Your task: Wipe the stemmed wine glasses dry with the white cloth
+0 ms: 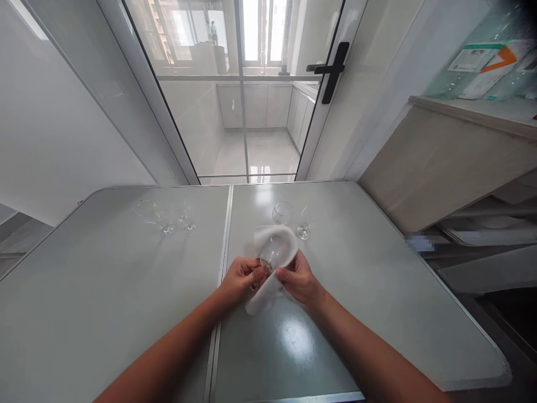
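Above the table, near its middle seam, I hold a clear wine glass (276,252) partly wrapped in a white cloth or paper sheet (288,238). My left hand (245,275) is closed on the glass at its lower part, fingers pinched by the stem. Round the other side, my right hand (300,280) grips the white sheet, its thumb at the front and the fingers behind, pressing it about the bowl. A loose end of the sheet hangs below the hands. Whether it is cloth or paper I cannot tell.
Beyond my hands stand a stemmed glass (303,230) and another clear glass (282,211). Several glasses, including one stemmed glass (168,228), are at the table's far left. A glass door (243,78) is behind the table (126,302); a shelf (470,115) with bottles is at right.
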Demonstrator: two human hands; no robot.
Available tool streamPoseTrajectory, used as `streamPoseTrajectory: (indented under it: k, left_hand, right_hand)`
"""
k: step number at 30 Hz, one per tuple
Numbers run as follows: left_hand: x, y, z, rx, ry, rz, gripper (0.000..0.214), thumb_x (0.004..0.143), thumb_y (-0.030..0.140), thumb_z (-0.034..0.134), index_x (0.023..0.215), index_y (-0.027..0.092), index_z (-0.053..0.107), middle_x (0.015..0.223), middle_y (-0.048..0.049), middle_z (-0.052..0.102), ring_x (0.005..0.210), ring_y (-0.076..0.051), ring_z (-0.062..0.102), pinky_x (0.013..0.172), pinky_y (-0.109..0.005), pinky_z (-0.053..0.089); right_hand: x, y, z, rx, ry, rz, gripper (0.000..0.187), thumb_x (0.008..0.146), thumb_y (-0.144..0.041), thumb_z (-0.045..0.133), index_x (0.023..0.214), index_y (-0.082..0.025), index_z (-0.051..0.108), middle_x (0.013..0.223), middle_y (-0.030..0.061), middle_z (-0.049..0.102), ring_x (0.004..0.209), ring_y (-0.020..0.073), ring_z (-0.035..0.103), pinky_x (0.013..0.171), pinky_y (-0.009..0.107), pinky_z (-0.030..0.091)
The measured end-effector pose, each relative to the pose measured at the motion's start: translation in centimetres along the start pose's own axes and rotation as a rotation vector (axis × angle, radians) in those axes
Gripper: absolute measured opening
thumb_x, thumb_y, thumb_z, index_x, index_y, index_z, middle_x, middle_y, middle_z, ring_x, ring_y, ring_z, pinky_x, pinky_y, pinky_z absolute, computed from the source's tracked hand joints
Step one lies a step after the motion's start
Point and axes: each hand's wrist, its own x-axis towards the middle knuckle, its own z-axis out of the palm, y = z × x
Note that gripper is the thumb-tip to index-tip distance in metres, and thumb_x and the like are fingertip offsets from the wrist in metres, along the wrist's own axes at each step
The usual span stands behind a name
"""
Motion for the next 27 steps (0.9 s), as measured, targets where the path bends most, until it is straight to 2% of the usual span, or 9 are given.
streamPoseTrajectory:
  k: [2,4,6,10,12,16,19,22,27]
  left_hand:
    - [0.2,0.2,-0.5,-0.258,-0.246,-0.166,0.055,0.082,0.067,0.068,0.064,0.016,0.059,0.05,0.0022,0.046,0.042,-0.009,0.036,0.046,-0.025,0.029]
    - [0.2,0.3,-0.7,-0.344,-0.326,-0.241,0.057,0.079,0.069,0.071,0.063,0.016,0.057,0.049,0.0036,0.043,0.04,-0.007,0.032,0.044,-0.024,0.027]
    - [0.1,0.1,-0.4,-0.23,-0.197,-0.173,0.056,0.085,0.065,0.067,0.061,0.016,0.054,0.05,0.0035,0.042,0.043,-0.007,0.033,0.046,-0.024,0.027]
    - [-0.3,-0.6,0.5,0.435,0.244,0.21,0.034,0.098,0.038,0.056,0.074,0.016,0.067,0.064,-0.0011,0.058,0.059,-0.012,0.049,0.058,-0.025,0.037]
    - [-0.4,-0.8,0.6,0.682,0.287,0.357,0.022,0.098,0.025,0.053,0.09,0.018,0.072,0.074,-0.0036,0.067,0.065,-0.014,0.057,0.064,-0.025,0.041]
    - [-0.3,-0.8,-0.2,0.828,0.153,0.486,0.022,0.097,0.017,0.05,0.09,0.019,0.071,0.068,-0.0015,0.066,0.058,-0.012,0.056,0.057,-0.023,0.038]
    - [-0.3,-0.8,-0.6,0.915,0.18,0.546,0.022,0.097,0.019,0.05,0.085,0.018,0.068,0.06,0.0004,0.059,0.052,-0.011,0.048,0.054,-0.025,0.033]
    - [-0.5,-0.7,-0.2,0.862,0.187,0.492,0.02,0.096,0.022,0.053,0.085,0.018,0.069,0.064,-0.001,0.063,0.055,-0.011,0.051,0.056,-0.025,0.035]
    - [-0.5,-0.1,0.8,0.518,0.138,0.266,0.02,0.095,0.022,0.055,0.088,0.017,0.073,0.076,-0.0031,0.071,0.066,-0.013,0.061,0.063,-0.024,0.043]
  right_hand:
    - [0.2,-0.2,-0.1,0.029,-0.15,0.06,0.063,0.062,-0.032,0.096,0.116,-0.022,0.064,0.102,0.0064,0.069,0.083,0.0225,0.068,0.07,0.037,0.06]
    - [0.4,-0.1,-0.1,0.045,-0.232,0.073,0.073,0.055,-0.03,0.098,0.12,-0.025,0.064,0.11,0.0063,0.068,0.088,0.0237,0.068,0.071,0.038,0.061]
    - [0.6,0.2,-0.1,0.003,-0.151,0.023,0.066,0.058,-0.026,0.097,0.117,-0.026,0.066,0.11,0.0045,0.068,0.09,0.0219,0.067,0.076,0.035,0.06]
    - [0.7,0.8,-0.3,-0.278,0.133,-0.176,0.049,0.071,-0.023,0.089,0.115,-0.026,0.067,0.11,0.0046,0.069,0.096,0.0207,0.067,0.084,0.033,0.057]
    - [0.7,0.6,-0.5,-0.517,0.187,-0.374,0.046,0.071,-0.022,0.088,0.112,-0.027,0.067,0.11,0.005,0.068,0.099,0.0226,0.066,0.086,0.036,0.056]
    - [0.7,-1.1,-1.2,-1.047,0.009,-0.744,0.028,0.073,-0.019,0.085,0.097,-0.026,0.072,0.101,0.0053,0.069,0.093,0.0237,0.067,0.083,0.04,0.057]
    - [0.9,-2.1,-1.5,-1.231,-0.201,-0.88,0.021,0.082,-0.015,0.076,0.1,-0.026,0.075,0.096,0.0058,0.073,0.092,0.0248,0.068,0.081,0.041,0.057]
    - [0.7,-2.4,-1.3,-1.142,-0.144,-0.816,0.015,0.093,-0.016,0.064,0.097,-0.025,0.076,0.097,0.007,0.075,0.094,0.025,0.069,0.083,0.042,0.056]
    - [0.3,-0.7,0.1,-0.534,0.28,-0.427,0.039,0.106,-0.048,0.042,0.094,-0.024,0.071,0.103,0.0073,0.072,0.093,0.0231,0.069,0.083,0.039,0.056]
